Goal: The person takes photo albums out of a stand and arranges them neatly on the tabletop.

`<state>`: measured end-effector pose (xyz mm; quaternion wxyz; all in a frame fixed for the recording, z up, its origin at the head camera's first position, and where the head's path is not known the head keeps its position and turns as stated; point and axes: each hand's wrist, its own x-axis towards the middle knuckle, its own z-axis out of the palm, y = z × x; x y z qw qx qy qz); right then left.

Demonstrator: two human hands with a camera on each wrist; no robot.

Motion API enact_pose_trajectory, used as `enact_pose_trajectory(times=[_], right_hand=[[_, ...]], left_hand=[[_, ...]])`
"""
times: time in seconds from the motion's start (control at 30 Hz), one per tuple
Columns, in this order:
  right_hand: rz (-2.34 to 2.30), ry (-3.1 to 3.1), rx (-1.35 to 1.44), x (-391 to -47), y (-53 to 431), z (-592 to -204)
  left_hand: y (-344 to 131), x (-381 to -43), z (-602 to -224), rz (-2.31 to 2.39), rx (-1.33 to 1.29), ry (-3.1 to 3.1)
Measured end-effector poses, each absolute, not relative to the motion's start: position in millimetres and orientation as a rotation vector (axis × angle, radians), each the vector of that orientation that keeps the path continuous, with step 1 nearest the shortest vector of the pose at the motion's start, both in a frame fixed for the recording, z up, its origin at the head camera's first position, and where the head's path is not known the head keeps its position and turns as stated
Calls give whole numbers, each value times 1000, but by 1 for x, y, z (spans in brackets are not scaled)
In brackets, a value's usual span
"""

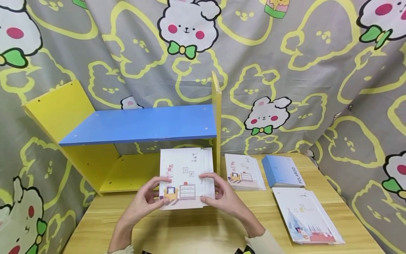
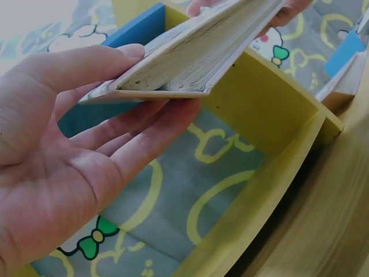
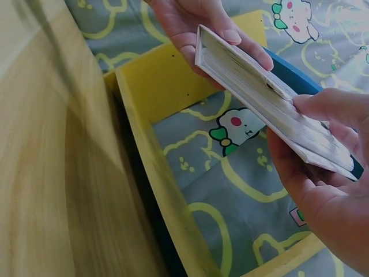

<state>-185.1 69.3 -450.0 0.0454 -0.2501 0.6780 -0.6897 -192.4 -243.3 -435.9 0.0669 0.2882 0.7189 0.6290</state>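
Observation:
Both hands hold a white photo album (image 1: 180,176) in front of the shelf, its cover printed with a yellow armchair and a chest of drawers. My left hand (image 1: 148,197) grips the album's left edge, thumb on the cover and fingers beneath. At the right edge, my right hand (image 1: 225,197) pinches it the same way. From the left wrist view, the thick stack of clear sleeves in the album (image 2: 190,63) shows between its covers. The right wrist view shows the album (image 3: 253,86) tilted, with a hand at either end.
A small shelf has a blue board (image 1: 142,123) and yellow side panels (image 1: 63,109). Right of it on the wooden table (image 1: 95,225) lie a similar white album (image 1: 242,173), a blue album marked POLAROID (image 1: 282,171) and a white album with a tent picture (image 1: 304,215). Patterned curtain (image 1: 247,77) hangs behind.

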Motion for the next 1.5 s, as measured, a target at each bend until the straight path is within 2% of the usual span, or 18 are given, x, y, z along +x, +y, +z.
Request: enact_pose_trajectory(times=[1.5], right_hand=[[-2080, 2205, -926, -154, 116, -428]], left_hand=[[-197, -177, -424, 2060, 1084, 2024]])
